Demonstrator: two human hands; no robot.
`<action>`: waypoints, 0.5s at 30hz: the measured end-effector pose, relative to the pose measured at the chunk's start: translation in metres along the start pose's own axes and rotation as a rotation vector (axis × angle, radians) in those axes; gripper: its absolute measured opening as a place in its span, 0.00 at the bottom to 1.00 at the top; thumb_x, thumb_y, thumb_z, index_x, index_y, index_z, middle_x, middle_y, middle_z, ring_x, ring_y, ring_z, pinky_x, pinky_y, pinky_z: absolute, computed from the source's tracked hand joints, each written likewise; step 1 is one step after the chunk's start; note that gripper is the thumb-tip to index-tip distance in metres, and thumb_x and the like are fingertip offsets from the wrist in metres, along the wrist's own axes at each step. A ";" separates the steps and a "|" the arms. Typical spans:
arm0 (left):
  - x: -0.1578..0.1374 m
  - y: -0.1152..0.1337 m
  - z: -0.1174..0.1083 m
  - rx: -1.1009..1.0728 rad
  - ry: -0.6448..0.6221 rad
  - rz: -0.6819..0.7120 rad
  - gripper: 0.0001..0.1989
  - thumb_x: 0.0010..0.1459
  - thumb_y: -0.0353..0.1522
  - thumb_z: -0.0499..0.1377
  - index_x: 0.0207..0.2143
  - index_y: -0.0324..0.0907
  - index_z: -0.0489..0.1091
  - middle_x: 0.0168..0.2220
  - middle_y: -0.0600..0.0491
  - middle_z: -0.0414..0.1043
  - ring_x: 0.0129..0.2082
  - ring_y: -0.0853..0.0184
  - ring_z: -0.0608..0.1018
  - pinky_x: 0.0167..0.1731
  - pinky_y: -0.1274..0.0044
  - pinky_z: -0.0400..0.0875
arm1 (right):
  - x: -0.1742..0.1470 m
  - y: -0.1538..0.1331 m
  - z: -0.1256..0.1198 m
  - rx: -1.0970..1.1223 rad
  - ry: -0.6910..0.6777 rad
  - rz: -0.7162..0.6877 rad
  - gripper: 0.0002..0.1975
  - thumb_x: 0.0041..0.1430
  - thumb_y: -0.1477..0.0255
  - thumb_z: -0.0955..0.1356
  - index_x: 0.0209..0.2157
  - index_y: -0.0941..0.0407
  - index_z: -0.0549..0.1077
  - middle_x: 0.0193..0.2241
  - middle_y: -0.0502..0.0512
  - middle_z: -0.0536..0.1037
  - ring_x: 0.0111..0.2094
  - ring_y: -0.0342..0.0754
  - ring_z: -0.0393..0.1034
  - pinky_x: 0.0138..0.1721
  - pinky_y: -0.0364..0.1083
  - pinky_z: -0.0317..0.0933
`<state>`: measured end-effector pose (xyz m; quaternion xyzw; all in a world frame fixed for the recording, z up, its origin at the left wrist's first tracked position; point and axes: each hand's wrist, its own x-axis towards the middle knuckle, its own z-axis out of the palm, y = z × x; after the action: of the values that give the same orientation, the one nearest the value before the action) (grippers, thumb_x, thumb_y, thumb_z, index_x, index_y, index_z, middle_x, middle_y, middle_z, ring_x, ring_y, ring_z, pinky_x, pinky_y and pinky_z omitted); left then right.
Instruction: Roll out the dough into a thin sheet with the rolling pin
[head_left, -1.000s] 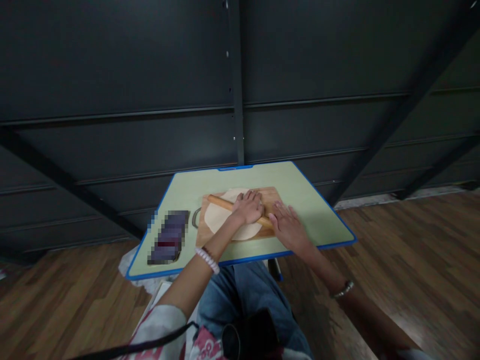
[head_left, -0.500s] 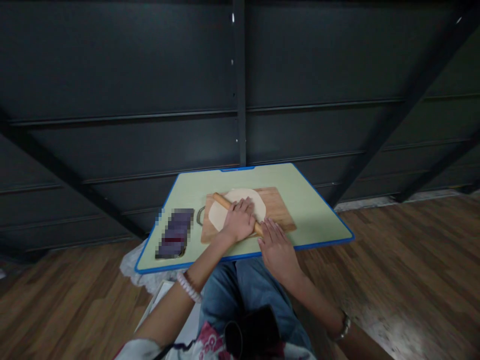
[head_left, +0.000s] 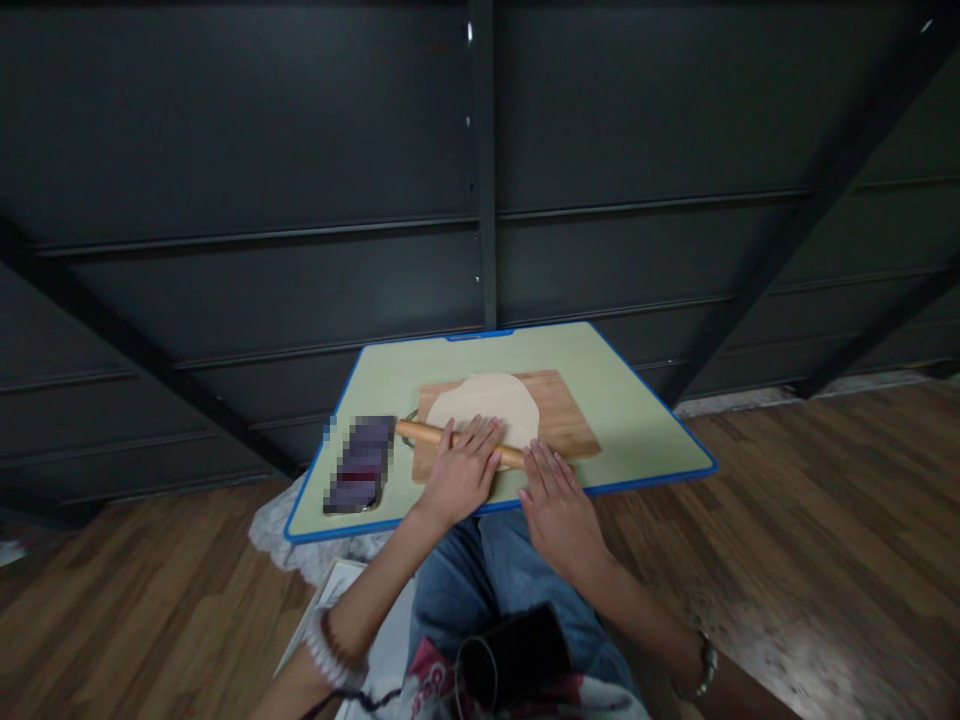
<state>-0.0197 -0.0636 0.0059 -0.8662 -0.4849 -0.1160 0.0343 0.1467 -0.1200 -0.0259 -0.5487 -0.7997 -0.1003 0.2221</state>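
Observation:
A light wooden rolling pin [head_left: 424, 433] lies across the near part of a flat, pale round sheet of dough [head_left: 501, 395]. The dough rests on a brown wooden cutting board [head_left: 568, 408] with a metal handle at its left. My left hand [head_left: 459, 472] lies over the middle of the pin, fingers stretched forward and somewhat spread. On the pin's right end rests my right hand [head_left: 564, 500], its fingers extended flat and hiding that end. Both palms face down.
A small pale green table [head_left: 637, 440] with a blue rim carries the board. A phone, pixelated [head_left: 360, 465], lies at its left. Dark metal panels [head_left: 300, 120] stand behind, and wooden floor [head_left: 810, 520] spreads around. A black cylindrical object [head_left: 517, 655] sits at my lap.
The rolling pin has come nearer to me, its left end swinging toward me and left past the board's edge. My left hand has drawn back with it; my right hand has barely moved.

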 end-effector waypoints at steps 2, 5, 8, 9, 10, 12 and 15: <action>0.005 -0.002 0.001 0.018 -0.022 0.005 0.24 0.66 0.38 0.36 0.62 0.49 0.50 0.63 0.57 0.51 0.64 0.65 0.51 0.62 0.61 0.40 | 0.003 0.002 0.003 0.007 -0.005 0.005 0.24 0.64 0.72 0.55 0.59 0.69 0.58 0.59 0.69 0.59 0.62 0.55 0.47 0.60 0.55 0.49; 0.015 -0.006 0.002 0.037 -0.053 0.006 0.24 0.65 0.40 0.36 0.62 0.52 0.51 0.64 0.59 0.47 0.64 0.63 0.49 0.61 0.62 0.44 | 0.012 0.007 0.008 0.006 -0.004 0.029 0.26 0.63 0.71 0.56 0.59 0.71 0.56 0.60 0.71 0.58 0.63 0.56 0.46 0.60 0.56 0.48; 0.027 -0.008 0.004 0.056 -0.072 -0.012 0.24 0.65 0.41 0.36 0.62 0.52 0.51 0.65 0.58 0.46 0.65 0.60 0.48 0.60 0.60 0.46 | 0.026 0.015 0.012 0.007 -0.002 0.047 0.28 0.63 0.68 0.57 0.59 0.72 0.56 0.60 0.72 0.57 0.63 0.57 0.45 0.60 0.57 0.46; 0.031 -0.008 0.004 0.064 -0.076 -0.020 0.25 0.65 0.41 0.35 0.62 0.52 0.51 0.65 0.58 0.46 0.65 0.59 0.48 0.60 0.59 0.45 | 0.030 0.018 0.014 0.009 -0.007 0.048 0.28 0.63 0.67 0.57 0.59 0.72 0.55 0.60 0.72 0.57 0.63 0.57 0.45 0.60 0.56 0.46; 0.034 -0.008 0.005 0.071 -0.080 -0.023 0.25 0.65 0.41 0.36 0.62 0.51 0.51 0.65 0.57 0.45 0.65 0.58 0.48 0.59 0.58 0.45 | 0.035 0.021 0.015 0.010 -0.013 0.048 0.28 0.64 0.66 0.57 0.59 0.72 0.55 0.60 0.73 0.57 0.63 0.57 0.45 0.61 0.56 0.45; 0.041 -0.008 0.006 0.081 -0.081 -0.023 0.25 0.65 0.41 0.35 0.62 0.50 0.53 0.65 0.56 0.45 0.65 0.58 0.48 0.60 0.57 0.44 | 0.045 0.028 0.018 0.009 -0.028 0.048 0.29 0.64 0.66 0.56 0.58 0.73 0.56 0.60 0.74 0.57 0.62 0.57 0.46 0.61 0.56 0.45; 0.048 -0.008 0.009 0.074 -0.072 -0.013 0.25 0.65 0.40 0.35 0.61 0.50 0.54 0.65 0.57 0.47 0.65 0.60 0.47 0.60 0.58 0.43 | 0.061 0.039 0.023 -0.001 -0.048 0.053 0.29 0.65 0.66 0.54 0.57 0.75 0.57 0.59 0.75 0.59 0.62 0.58 0.48 0.61 0.55 0.44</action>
<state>-0.0006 -0.0175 0.0079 -0.8648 -0.4952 -0.0671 0.0483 0.1588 -0.0452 -0.0205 -0.5721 -0.7899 -0.0818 0.2051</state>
